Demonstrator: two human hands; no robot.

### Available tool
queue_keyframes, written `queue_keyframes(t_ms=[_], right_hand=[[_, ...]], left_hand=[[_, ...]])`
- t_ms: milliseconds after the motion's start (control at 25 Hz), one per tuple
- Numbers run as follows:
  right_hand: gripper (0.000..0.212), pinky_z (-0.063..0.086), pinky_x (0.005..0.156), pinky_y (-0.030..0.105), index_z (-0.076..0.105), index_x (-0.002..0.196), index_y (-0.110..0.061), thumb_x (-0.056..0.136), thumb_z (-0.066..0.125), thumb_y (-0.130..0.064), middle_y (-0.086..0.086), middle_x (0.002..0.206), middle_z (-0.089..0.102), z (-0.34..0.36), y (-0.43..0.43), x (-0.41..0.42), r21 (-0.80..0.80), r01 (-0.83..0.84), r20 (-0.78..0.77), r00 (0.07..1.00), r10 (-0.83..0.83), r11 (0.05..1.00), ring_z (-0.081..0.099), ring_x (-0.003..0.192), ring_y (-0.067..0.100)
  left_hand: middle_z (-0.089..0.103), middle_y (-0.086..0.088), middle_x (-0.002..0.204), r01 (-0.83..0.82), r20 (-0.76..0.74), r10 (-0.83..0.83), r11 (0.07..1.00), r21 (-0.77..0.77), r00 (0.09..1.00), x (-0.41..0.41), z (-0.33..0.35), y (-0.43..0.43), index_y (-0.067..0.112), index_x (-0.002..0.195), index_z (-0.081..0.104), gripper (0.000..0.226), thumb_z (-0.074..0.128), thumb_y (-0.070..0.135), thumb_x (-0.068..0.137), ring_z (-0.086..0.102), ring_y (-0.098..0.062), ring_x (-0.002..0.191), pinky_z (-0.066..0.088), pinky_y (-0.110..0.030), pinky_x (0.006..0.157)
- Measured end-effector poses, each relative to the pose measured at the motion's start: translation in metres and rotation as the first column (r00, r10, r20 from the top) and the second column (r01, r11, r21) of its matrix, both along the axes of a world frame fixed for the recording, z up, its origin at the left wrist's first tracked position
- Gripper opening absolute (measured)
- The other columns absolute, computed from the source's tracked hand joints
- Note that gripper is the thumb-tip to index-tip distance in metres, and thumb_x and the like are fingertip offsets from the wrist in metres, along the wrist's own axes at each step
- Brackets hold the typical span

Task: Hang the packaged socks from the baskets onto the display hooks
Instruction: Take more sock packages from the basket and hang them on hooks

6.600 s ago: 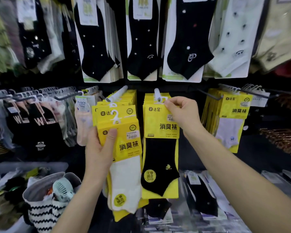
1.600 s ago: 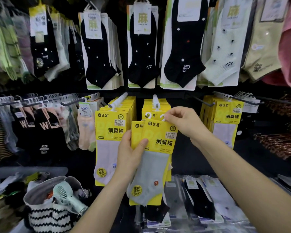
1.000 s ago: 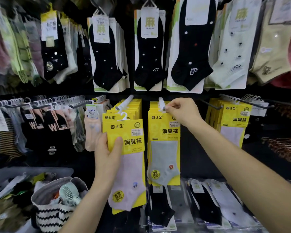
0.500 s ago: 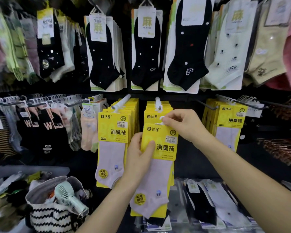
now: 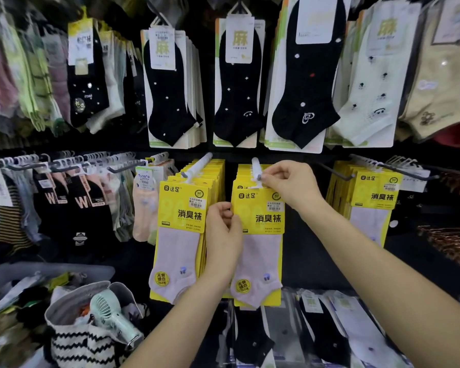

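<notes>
Head view only. Holds one yellow sock pack (image 5: 260, 235) upright, long axis vertical, right in front of the middle hook (image 5: 256, 168). Pinches the pack's top tab (image 5: 254, 185) with right hand (image 5: 290, 187), fingers curled, at the hook's tip. Grips the pack's left edge with left hand (image 5: 223, 235), thumb on the front, down at label height.

Key relation: hook sticks out toward the camera and tab sits just under its tip. Cannot tell whether the tab hole is already over the tip, since the fingers hide it. Probably needs a slight lift, then a push back along the hook's axis toward the stack (image 5: 246, 172) of like packs already hanging there. Right hand nearer the hook, so likely does the threading. Left hand likely only steadies and keeps the pack square.

Left of it, second hook (image 5: 197, 166) loaded with the same packs, front one just beside the left hand. Low left, striped bag (image 5: 72, 338) with a fan (image 5: 112, 314) in it, well apart from both hands.

Risk, as a guess: tab slipping off the tip if let go early.
</notes>
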State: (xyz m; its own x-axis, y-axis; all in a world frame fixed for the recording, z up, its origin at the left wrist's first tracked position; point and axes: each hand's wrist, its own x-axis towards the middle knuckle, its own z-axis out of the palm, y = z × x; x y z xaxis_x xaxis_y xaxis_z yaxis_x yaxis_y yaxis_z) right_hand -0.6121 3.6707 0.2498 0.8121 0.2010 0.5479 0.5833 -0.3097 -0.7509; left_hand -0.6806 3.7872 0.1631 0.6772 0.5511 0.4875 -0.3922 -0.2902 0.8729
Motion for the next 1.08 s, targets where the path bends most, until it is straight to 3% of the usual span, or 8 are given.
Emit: queue_keyframes(t_ms=[120,240,400,520,640,800,1000,1080], right_hand=[[0.013,0.044,0.069,0.017,0.066,0.091,-0.025,0.08,0.072,-0.024,-0.01,0.088,0.061,-0.015,-0.005,0.0,0.036,0.052,0.042,0.998,-0.053,0.998,0.056,0.08,0.005],[0.044,0.046,0.084,0.022,0.052,0.125,-0.02,0.085,0.066,-0.03,-0.006,0.115,0.054,-0.043,-0.01,-0.004,0.011,0.047,-0.044,0.998,-0.046,0.999,0.054,0.104,0.009],[0.025,0.049,0.081,0.021,0.048,0.12,-0.027,0.096,0.05,-0.027,-0.011,0.108,0.062,-0.072,-0.004,-0.009,0.117,-0.155,-0.199,0.964,0.176,0.981,0.061,0.107,0.012],[0.041,0.05,0.093,0.029,0.038,0.135,-0.022,0.096,0.051,-0.02,-0.005,0.118,0.062,-0.079,0.003,-0.007,0.224,-0.238,-0.221,0.932,0.287,0.945,0.06,0.108,0.01],[0.051,0.049,0.095,0.031,0.034,0.14,-0.023,0.094,0.055,-0.022,-0.008,0.118,0.062,-0.082,0.004,-0.006,0.257,-0.233,-0.256,0.919,0.299,0.938,0.06,0.11,0.011],[0.064,0.049,0.096,0.04,0.032,0.144,-0.024,0.09,0.05,-0.052,0.001,0.131,0.057,-0.06,0.006,0.002,0.44,-0.089,-0.435,0.849,0.299,0.893,0.058,0.114,0.017],[0.031,0.052,0.062,0.028,0.057,0.116,-0.029,0.095,0.038,-0.04,0.002,0.105,0.069,-0.047,0.017,0.002,0.441,-0.012,-0.467,0.851,0.24,0.898,0.067,0.09,0.017],[0.036,0.054,0.066,0.028,0.053,0.125,-0.03,0.096,0.036,-0.044,0.0,0.112,0.067,-0.05,0.017,0.003,0.445,-0.035,-0.453,0.853,0.259,0.895,0.067,0.095,0.015]], left_hand=[[0.047,-0.003,0.126,-0.053,0.006,0.053,0.997,0.061,0.999,0.004,0.003,-0.004,0.014,0.125,0.043,0.035,0.052,0.011,0.091,0.045,-0.018,0.12,0.039,-0.031,0.102],[0.037,0.0,0.145,0.066,-0.065,-0.068,0.997,-0.025,0.996,0.015,0.023,0.001,0.015,0.144,0.028,0.056,0.05,0.026,0.094,0.035,-0.015,0.134,0.032,-0.038,0.111],[0.064,0.014,0.112,0.29,-0.099,-0.302,0.949,-0.123,0.948,0.026,0.031,0.003,0.031,0.12,0.054,0.03,0.051,0.023,0.092,0.06,-0.008,0.106,0.051,-0.023,0.084],[0.071,0.019,0.089,0.324,-0.033,-0.331,0.936,-0.142,0.943,0.03,0.021,0.001,0.034,0.101,0.061,0.024,0.048,0.016,0.092,0.066,0.001,0.085,0.052,-0.015,0.067],[0.072,0.018,0.089,0.373,0.004,-0.381,0.905,-0.203,0.925,0.026,0.017,0.002,0.033,0.096,0.066,0.027,0.04,0.025,0.097,0.068,-0.001,0.085,0.053,-0.017,0.067],[0.074,0.008,0.084,0.382,-0.079,-0.422,0.875,-0.298,0.903,0.031,0.041,0.005,0.037,0.077,0.074,0.043,0.036,0.047,0.094,0.071,-0.014,0.081,0.057,-0.033,0.077],[0.056,-0.007,0.078,0.285,-0.21,-0.377,0.886,-0.367,0.902,0.037,0.054,0.003,0.019,0.079,0.053,0.024,0.037,0.033,0.09,0.056,-0.024,0.074,0.048,-0.032,0.067],[0.058,-0.003,0.071,0.282,-0.209,-0.377,0.882,-0.377,0.902,0.037,0.053,0.004,0.02,0.076,0.053,0.027,0.037,0.035,0.091,0.058,-0.021,0.068,0.05,-0.028,0.06]])
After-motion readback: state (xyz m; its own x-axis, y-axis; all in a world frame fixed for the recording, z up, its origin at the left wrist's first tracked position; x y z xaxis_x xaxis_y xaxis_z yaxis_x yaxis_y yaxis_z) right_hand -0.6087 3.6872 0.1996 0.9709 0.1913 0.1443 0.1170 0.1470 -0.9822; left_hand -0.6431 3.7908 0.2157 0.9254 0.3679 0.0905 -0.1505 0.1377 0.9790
